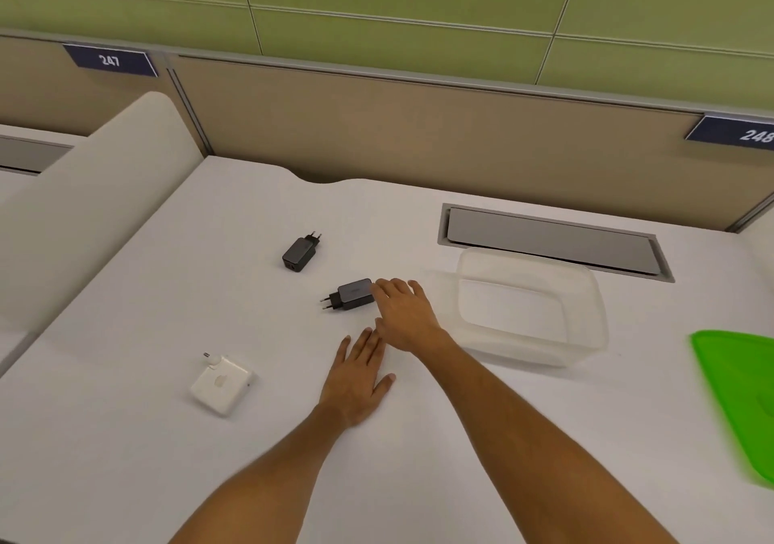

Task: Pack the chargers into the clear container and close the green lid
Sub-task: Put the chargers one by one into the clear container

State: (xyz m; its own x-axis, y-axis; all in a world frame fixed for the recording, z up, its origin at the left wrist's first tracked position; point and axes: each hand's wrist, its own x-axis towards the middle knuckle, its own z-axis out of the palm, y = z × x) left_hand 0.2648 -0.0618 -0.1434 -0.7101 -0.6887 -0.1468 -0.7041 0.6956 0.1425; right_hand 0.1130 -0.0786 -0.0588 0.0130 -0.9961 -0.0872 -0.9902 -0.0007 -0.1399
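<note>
reaching across the white desk [419,460], the right hand [404,313] touches the near black charger [352,293], fingers spread; the left hand [356,376] lies flat, fingers wide.

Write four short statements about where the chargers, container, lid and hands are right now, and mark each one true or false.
1. The clear container already holds a charger. False: it is empty.
2. The right hand reaches the nearer black charger. True.
3. The green lid sits on the container. False: it lies on the desk beside it.
4. The left hand lies flat and open on the desk, with the white charger untouched. True.
</note>
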